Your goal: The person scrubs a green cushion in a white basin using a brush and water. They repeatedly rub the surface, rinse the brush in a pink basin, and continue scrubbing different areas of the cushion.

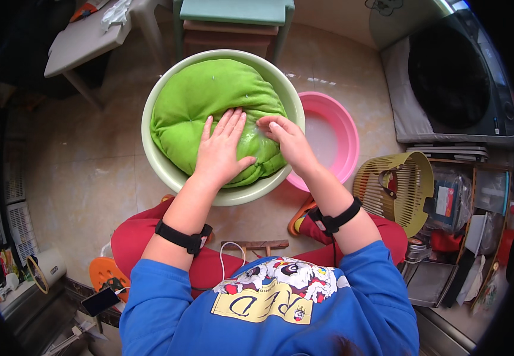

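Observation:
A round green fabric cushion point(194, 95) with stitched tufts fills a pale green plastic basin point(222, 196) on the floor before me. My left hand point(223, 149) lies flat on the cushion, palm down, its fingers spread and pointing away from me. Over the cushion's right side hovers or rests my right hand point(286, 138), with the fingers bent towards the left and nothing plainly held in them. Between the two hands the cloth has a wet, whitish, foamy patch. What lies under my left palm is hidden.
Right of the basin stands a pink basin point(350, 138) holding cloudy liquid. A yellow-green slatted basket point(392, 191) lies near my right knee, below a front-loading machine point(450, 75). Stacked stools point(234, 11) stand behind, with a grey plastic table point(88, 44) at the far left.

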A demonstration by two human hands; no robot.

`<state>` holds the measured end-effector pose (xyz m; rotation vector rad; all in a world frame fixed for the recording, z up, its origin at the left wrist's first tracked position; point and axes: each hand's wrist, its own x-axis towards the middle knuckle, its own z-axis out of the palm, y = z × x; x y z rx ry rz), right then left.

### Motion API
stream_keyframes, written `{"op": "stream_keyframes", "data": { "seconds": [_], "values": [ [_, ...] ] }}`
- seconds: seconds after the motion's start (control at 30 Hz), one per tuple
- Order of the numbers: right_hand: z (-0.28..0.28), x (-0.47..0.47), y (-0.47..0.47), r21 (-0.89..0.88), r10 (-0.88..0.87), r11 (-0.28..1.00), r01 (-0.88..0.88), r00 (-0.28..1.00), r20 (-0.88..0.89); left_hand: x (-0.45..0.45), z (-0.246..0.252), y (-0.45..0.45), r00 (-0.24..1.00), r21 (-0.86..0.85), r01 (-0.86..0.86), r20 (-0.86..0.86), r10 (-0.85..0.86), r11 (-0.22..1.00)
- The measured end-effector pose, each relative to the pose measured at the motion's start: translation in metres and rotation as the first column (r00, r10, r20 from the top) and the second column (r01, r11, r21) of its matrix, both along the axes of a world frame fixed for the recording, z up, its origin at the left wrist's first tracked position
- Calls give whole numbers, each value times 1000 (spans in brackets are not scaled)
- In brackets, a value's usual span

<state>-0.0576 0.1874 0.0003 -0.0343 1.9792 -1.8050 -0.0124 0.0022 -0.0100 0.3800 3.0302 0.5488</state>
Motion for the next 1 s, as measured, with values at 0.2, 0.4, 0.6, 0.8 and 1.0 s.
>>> {"op": "stream_keyframes", "data": {
  "seconds": [0.2, 0.4, 0.6, 0.8, 1.0],
  "values": [
    [0, 30, -18, -68, -32, 997, 31, 999, -11, 4, 3, -3, 1000, -70, -9, 3, 9, 998],
    [-19, -10, -19, -95, 94, 994, -62, 916, 391, 10, 1, -10, 999, -154, 13, 32, -8, 988],
    [-23, -47, -8, 24, 135, 989, -144, 963, 235, 12, 1, -13, 998, -194, 34, 59, -23, 980],
    [-31, -54, -2, 47, 8, 999, -5, 998, -66, 12, 3, -12, 997, -177, 43, 64, -32, 983],
    [-19, -16, 15, 229, 101, 972, 51, 789, -607, 17, 5, -17, 997, -114, 71, 47, -66, 991]
  ]
}}
